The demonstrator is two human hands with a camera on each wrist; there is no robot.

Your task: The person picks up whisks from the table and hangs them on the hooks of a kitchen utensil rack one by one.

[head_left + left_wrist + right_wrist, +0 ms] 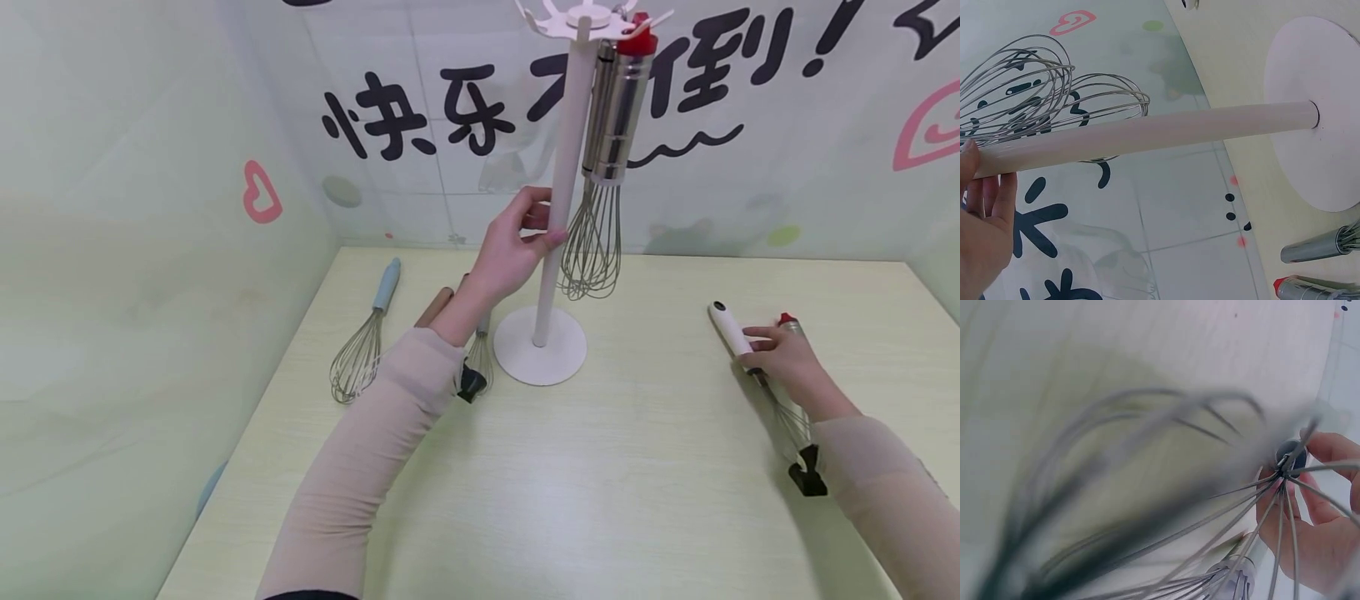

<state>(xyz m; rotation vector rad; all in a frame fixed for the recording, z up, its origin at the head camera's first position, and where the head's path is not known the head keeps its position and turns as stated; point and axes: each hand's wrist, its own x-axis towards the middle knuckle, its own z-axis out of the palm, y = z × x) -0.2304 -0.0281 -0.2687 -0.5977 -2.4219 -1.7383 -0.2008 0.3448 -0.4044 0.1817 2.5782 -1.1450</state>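
Note:
In the head view my left hand [512, 250] grips the white pole [567, 142] of an upright stand, thumb in front and fingers behind. Whisks with steel handles [619, 117], one of them red-tipped, hang wires-down from the hooked top [588, 18], right of the pole. Over at the right, my right hand [787, 362] pinches a whisk by its white handle [729, 332]; its wires slant down toward my sleeve. Close behind that hand is another whisk with a red tip [787, 318], mostly hidden. Blurred whisk wires [1285, 512] cross the right wrist view before the hand.
The stand's round white base [540, 367] rests on the pale table. A blue-handled whisk [387, 283] lies at the left. Beside my left forearm are a brown handle [434, 307] and another whisk [482, 354], partly hidden. A printed cloth backdrop [465, 200] rises behind the table.

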